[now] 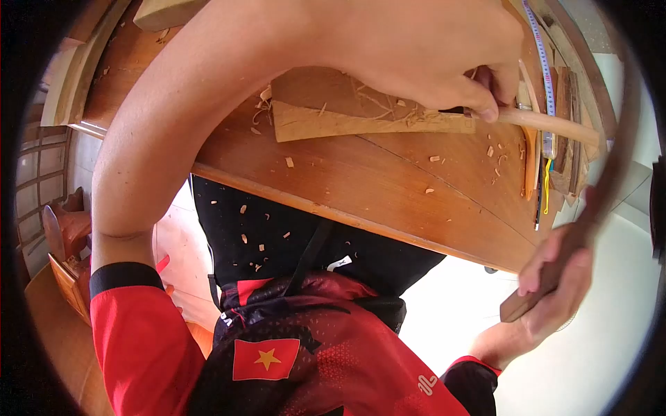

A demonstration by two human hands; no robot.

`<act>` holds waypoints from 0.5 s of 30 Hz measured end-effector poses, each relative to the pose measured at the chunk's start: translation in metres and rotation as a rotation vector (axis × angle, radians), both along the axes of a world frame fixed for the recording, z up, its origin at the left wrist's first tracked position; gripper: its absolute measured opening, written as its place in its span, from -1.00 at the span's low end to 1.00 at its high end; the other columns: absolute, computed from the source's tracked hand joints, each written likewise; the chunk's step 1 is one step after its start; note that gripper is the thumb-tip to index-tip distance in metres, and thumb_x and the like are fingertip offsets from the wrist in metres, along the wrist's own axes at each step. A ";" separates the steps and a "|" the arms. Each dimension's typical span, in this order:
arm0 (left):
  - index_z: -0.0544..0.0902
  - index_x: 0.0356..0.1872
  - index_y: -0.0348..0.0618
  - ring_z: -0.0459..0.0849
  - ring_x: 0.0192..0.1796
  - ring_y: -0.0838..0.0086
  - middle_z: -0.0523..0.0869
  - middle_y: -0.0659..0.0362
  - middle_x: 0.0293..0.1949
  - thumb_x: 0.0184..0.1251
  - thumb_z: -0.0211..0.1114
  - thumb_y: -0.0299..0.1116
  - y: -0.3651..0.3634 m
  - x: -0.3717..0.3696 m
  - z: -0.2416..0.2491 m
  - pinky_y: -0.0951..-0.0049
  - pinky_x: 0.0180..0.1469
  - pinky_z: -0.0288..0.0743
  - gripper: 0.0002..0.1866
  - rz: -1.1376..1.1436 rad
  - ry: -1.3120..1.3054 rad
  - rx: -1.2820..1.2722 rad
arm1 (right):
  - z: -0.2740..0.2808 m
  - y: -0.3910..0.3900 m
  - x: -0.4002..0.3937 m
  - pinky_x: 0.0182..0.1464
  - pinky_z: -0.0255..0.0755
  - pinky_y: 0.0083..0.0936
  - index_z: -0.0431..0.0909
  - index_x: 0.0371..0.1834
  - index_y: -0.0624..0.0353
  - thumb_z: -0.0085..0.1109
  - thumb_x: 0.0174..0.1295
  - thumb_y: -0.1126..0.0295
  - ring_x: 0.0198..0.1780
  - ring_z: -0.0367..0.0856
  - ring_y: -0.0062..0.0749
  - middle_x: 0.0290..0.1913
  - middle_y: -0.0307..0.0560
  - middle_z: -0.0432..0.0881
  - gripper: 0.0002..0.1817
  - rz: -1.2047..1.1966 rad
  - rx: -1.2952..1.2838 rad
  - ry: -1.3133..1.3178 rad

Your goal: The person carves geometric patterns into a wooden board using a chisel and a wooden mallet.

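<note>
The wooden table (388,187) fills the upper middle of the head view, its brown top slanting down to the right and strewn with pale wood shavings (433,161). Below its near edge the person's black trousers carry more chips, and a red and black shirt with a yellow star on a red patch shows at the bottom.

The left arm crosses the view from the lower left up over the table. The left hand (430,52) rests at the top, its grip closed around a chisel's light wooden handle (548,123), which runs to the right past the thumb and fingers. The tool's working end is hidden under the hand.

Just under and left of that hand lies a flat wooden workpiece (347,123), long and narrow, lying on the table with curls of shaving along its upper edge.

The right hand (555,288) is off the table's near edge at the lower right, its grip clamped on a dark wooden mallet (590,208) that rises, blurred, toward the upper right.

Along the table's right end lie thin wood strips and a measuring tape (544,62).
</note>
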State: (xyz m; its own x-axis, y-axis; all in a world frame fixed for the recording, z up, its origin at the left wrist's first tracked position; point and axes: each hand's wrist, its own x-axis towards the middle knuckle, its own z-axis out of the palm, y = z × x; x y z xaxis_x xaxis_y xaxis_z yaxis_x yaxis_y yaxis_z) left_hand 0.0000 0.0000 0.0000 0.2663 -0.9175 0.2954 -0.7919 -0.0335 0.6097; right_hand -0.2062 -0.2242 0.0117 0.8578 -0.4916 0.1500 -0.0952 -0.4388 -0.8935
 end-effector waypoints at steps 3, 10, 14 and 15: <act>0.77 -0.19 -0.42 0.72 -0.30 -0.12 0.74 -0.22 -0.38 0.48 0.23 -0.36 -0.001 0.006 0.007 0.11 -0.16 0.61 -0.73 -0.069 0.167 0.090 | 0.004 -0.005 -0.004 -0.66 0.09 -0.74 0.48 0.12 0.41 -0.12 0.65 0.06 -0.69 0.22 -0.72 -0.42 -0.17 0.43 -0.49 -0.071 0.017 0.012; 0.78 -0.14 -0.40 0.72 -0.29 -0.11 0.76 -0.22 -0.36 0.49 0.23 -0.37 0.002 0.009 0.007 0.12 -0.16 0.60 -0.73 -0.110 0.170 0.027 | 0.005 -0.013 0.003 -0.69 0.11 -0.75 0.39 0.32 0.44 -0.19 0.69 0.07 -0.69 0.20 -0.73 -0.39 -0.19 0.39 -0.45 0.017 0.111 0.037; 0.79 -0.07 -0.36 0.74 -0.27 -0.09 0.78 -0.19 -0.34 0.49 0.23 -0.36 0.006 0.003 -0.016 0.11 -0.13 0.60 -0.73 -0.081 0.073 -0.183 | 0.002 -0.023 0.001 -0.69 0.14 -0.75 0.22 0.51 0.38 -0.20 0.69 0.04 -0.66 0.20 -0.77 -0.33 -0.24 0.38 -0.38 0.042 0.128 0.134; 0.79 -0.05 -0.34 0.74 -0.27 -0.08 0.78 -0.18 -0.34 0.50 0.23 -0.36 0.003 -0.001 -0.016 0.12 -0.12 0.60 -0.73 -0.045 0.019 -0.191 | 0.004 -0.025 0.000 -0.68 0.15 -0.77 0.12 0.63 0.36 -0.22 0.69 0.02 -0.65 0.20 -0.80 -0.31 -0.28 0.36 -0.31 0.075 0.118 0.239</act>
State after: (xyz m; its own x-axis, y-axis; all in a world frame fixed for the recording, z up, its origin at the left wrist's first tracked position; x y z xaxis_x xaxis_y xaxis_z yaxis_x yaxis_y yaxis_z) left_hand -0.0007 0.0034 -0.0158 0.2337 -0.8563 0.4605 -0.7782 0.1192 0.6166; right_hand -0.2062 -0.2489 0.0152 0.8969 -0.4270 -0.1152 -0.2801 -0.3468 -0.8951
